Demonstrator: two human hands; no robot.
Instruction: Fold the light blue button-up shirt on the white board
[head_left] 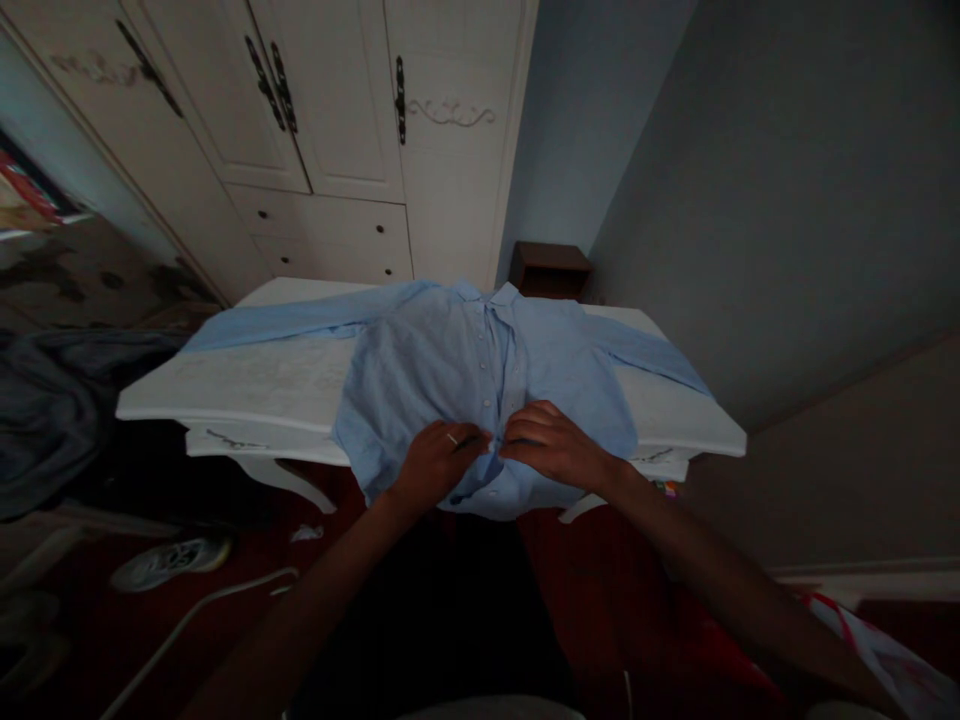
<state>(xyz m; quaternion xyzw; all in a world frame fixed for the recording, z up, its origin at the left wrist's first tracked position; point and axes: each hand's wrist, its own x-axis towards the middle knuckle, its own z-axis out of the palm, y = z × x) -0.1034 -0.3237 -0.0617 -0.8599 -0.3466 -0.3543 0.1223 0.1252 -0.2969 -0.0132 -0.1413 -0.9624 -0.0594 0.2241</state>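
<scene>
A light blue button-up shirt (420, 370) lies face up across a white table (247, 385), its collar at the far edge and its sleeves stretched out to both sides. Its lower hem hangs over the near edge. My left hand (439, 460), with a ring on one finger, pinches the front placket low on the shirt. Close beside it, my right hand (551, 445) pinches the other front edge. The fingertips of both hands almost meet near a button. Above them the placket stands partly open, with several white buttons showing along it.
Behind the table stands a white wardrobe (337, 100) with dark handles. A small brown cabinet (551, 258) is by the wall. Dark clothing (67, 400) is heaped at left. A shoe (172, 563) and a pale cable (180, 630) lie on the red floor. A bag (885, 650) sits at lower right.
</scene>
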